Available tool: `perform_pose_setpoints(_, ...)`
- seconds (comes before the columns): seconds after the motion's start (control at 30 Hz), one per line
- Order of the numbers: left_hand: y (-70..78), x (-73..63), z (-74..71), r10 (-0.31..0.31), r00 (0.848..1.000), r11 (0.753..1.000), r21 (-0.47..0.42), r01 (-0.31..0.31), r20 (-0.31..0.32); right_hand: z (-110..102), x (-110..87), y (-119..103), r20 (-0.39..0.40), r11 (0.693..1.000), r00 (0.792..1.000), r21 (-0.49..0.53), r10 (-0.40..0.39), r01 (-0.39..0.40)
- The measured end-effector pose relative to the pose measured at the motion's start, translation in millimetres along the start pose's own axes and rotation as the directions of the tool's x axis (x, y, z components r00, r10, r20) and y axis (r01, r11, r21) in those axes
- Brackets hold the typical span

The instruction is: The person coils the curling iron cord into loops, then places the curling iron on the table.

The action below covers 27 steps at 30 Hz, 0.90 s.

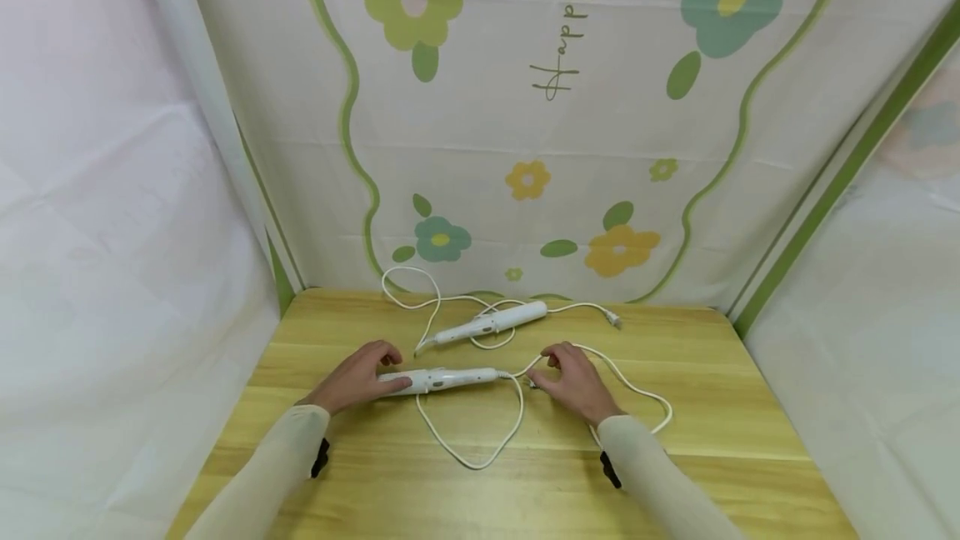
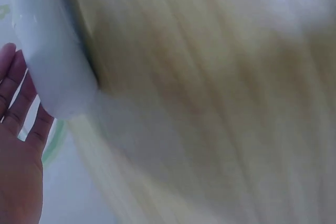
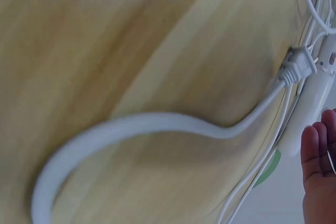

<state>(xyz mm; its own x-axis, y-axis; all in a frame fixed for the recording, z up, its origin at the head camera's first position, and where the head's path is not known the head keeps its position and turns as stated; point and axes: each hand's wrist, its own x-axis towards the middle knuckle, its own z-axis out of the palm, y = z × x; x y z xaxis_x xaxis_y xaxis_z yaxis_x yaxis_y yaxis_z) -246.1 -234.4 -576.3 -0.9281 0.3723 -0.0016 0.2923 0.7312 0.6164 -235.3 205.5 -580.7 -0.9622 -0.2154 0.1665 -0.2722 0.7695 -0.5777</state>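
Note:
Two white wand-shaped appliances that look like hair straighteners lie on the wooden table. My left hand (image 1: pixel 363 377) holds the near straightener (image 1: pixel 457 377) by its left end, the thumb across its front and the fingers behind. In the left wrist view, the fingers (image 2: pixel 21 95) show beside the rounded end of its white body (image 2: pixel 55 51). My right hand (image 1: pixel 573 382) is bent loosely over the white cord (image 1: pixel 528 367), just right of the straightener's tip. By its thumb lies a two-pin plug (image 3: pixel 299 66). The far straightener (image 1: pixel 491 322) lies slantwise behind, its cord looped around it.
A second plug (image 1: pixel 613 319) ends the far cord, toward the back right. Cord loops (image 1: pixel 480 467) spread over the table (image 1: pixel 480 507) in front, and another loop (image 1: pixel 667 415) passes right of my right hand. A flowered cloth (image 1: pixel 480 123) hangs behind the table, with white cloth walls at both sides.

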Motion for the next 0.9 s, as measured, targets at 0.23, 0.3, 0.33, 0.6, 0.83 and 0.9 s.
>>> perform_pose_setpoints(0.23,-9.9,-5.3,5.5,0.026,0.999,0.999,-0.032,-0.025,0.023,14,-9.6,-2,0.003,1.000,1.000,-0.014,0.000,0.000)
perform_pose_setpoints(0.3,-11.3,-6.4,6.7,0.052,0.998,0.998,-0.049,-0.050,0.025,18,-12.8,-4,0.008,1.000,1.000,-0.014,-0.004,0.004)
perform_pose_setpoints(0.33,-11.9,-6.8,7.2,0.064,0.998,0.996,-0.059,-0.062,0.024,19,-14.4,-5,0.012,1.000,1.000,-0.014,-0.005,0.005)
perform_pose_setpoints(0.6,-16.9,-9.6,14.5,0.082,0.996,0.995,-0.051,-0.083,-0.022,29,-21.4,-11,0.046,1.000,0.999,0.018,-0.004,0.003)
perform_pose_setpoints(0.83,-19.6,-10.7,23.9,0.132,0.989,0.991,-0.027,-0.134,-0.058,35,-25.0,-12,0.058,0.997,0.998,0.062,0.034,-0.038)
perform_pose_setpoints(0.9,-20.2,-10.9,25.9,0.142,0.988,0.989,-0.021,-0.143,-0.065,37,-25.4,-12,0.052,0.996,0.998,0.076,0.045,-0.049)
